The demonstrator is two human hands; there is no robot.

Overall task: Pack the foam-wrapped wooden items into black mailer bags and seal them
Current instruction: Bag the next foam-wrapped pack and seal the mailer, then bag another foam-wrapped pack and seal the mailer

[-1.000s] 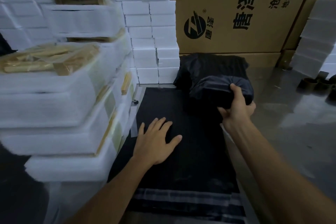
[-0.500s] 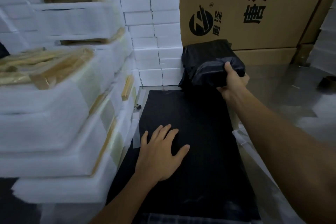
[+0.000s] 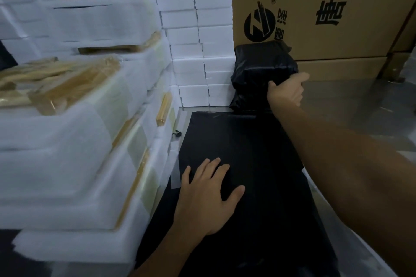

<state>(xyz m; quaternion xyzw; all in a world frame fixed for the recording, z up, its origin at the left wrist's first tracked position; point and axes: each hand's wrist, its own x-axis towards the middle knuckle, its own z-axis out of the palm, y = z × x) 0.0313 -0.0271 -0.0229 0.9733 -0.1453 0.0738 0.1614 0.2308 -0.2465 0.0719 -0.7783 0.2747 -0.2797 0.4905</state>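
Head view, right hand (image 3: 287,90) fingers hidden behind packed mailer bag (image 3: 262,67), left hand (image 3: 206,198) flat.

Printed cardboard box (image 3: 326,7) at back

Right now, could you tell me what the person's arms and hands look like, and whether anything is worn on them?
Both forearms are bare, with no sleeves in view. The left hand and right hand show no gloves, rings, watch or wristband.
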